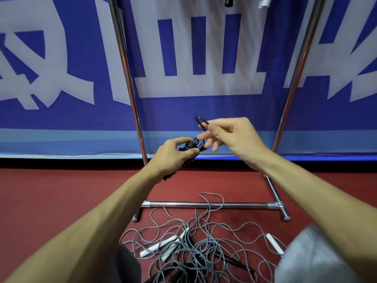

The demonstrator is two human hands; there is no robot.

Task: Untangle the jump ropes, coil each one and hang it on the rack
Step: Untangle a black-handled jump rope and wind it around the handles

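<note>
Gripping ribbed black handle (195, 155), pinching thin rope loop (197, 119)

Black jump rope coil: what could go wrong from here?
1. The right hand pinches only one thin loop of the black jump rope; if it slips, the coil bunched in the left hand may spring loose.
2. The tangled grey ropes on the red floor loop over the chrome rack base bar, so pulling one could snag.
</note>
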